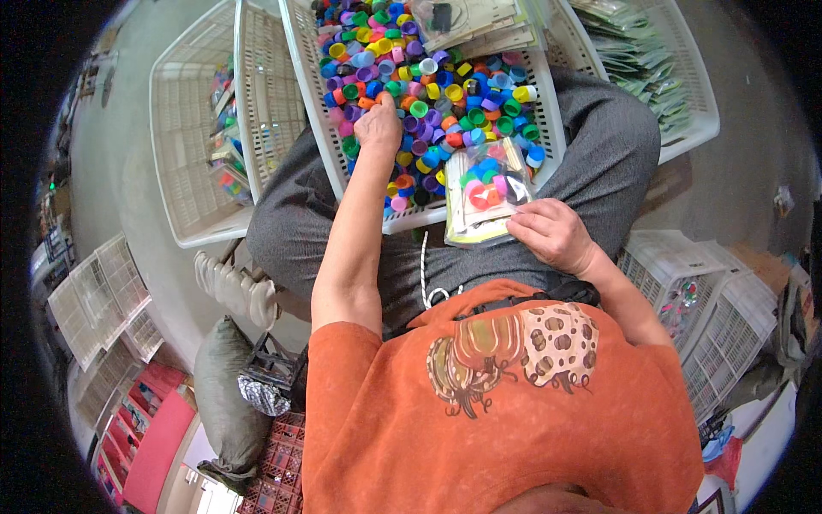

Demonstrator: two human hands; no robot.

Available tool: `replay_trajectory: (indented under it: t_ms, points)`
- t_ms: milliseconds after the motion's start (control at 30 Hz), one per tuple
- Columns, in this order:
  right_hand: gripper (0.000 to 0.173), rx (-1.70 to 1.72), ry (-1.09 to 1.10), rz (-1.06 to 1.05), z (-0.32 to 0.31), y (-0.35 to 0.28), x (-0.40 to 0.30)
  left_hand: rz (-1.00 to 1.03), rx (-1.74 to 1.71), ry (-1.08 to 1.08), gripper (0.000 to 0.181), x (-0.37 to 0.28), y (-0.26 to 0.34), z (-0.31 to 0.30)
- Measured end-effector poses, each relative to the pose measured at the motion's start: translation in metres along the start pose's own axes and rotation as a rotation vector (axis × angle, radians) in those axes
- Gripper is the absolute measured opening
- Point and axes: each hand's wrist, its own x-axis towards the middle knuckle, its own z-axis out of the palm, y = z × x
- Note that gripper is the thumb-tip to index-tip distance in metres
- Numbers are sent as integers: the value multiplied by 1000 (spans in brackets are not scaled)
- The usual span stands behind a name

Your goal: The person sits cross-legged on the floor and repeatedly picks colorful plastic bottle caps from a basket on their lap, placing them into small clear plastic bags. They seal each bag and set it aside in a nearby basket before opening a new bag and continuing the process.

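My left hand (pixel 380 123) reaches among many small coloured plastic caps (pixel 443 106) in a white plastic basket (pixel 414 221). Its fingertips are beside an orange cap (pixel 366 103); whether they grip a cap cannot be told. My right hand (pixel 551 234) holds the lower right edge of a clear plastic bag (pixel 478 228). That bag contains coloured caps, pale wooden sticks, a black part and a yellow-green sheet. It leans over the near rim of the basket. At the basket's far end, more clear bags with pale flat pieces (pixel 488 29) lie on the caps.
White baskets with packed bags stand at the left (pixel 192 212) and the upper right (pixel 693 128). The main basket rests between my legs. A stuffed sack (pixel 228 392) and a red plastic crate (pixel 276 462) are at lower left. More white baskets (pixel 725 321) stand at right.
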Motion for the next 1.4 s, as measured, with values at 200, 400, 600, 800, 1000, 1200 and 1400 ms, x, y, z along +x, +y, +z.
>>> replay_trajectory:
  t_ms: [200,400,600,800,1000,1200,1400]
  points:
    - [21,-8,-2,1,-1,1,2,42,-51,-4,25,-11,-4,-24]
    - [22,-6,6,-15,2,-1,2,-173,-1026,-62,20,-27,-27,-20]
    - [21,-15,1,0,-1,-2,3,-181,-1691,-383,13,-97,14,-85]
    - [19,22,53,103,-8,-6,15,200,-1162,-14,7,-185,54,-114]
    - [14,86,88,140,-11,0,45,368,-748,256,20,-202,90,-133]
    - [13,90,103,128,-16,8,50,438,-574,431,41,-200,86,-138]
    - [17,-13,57,71,-21,7,30,459,-769,135,79,-214,31,-117]
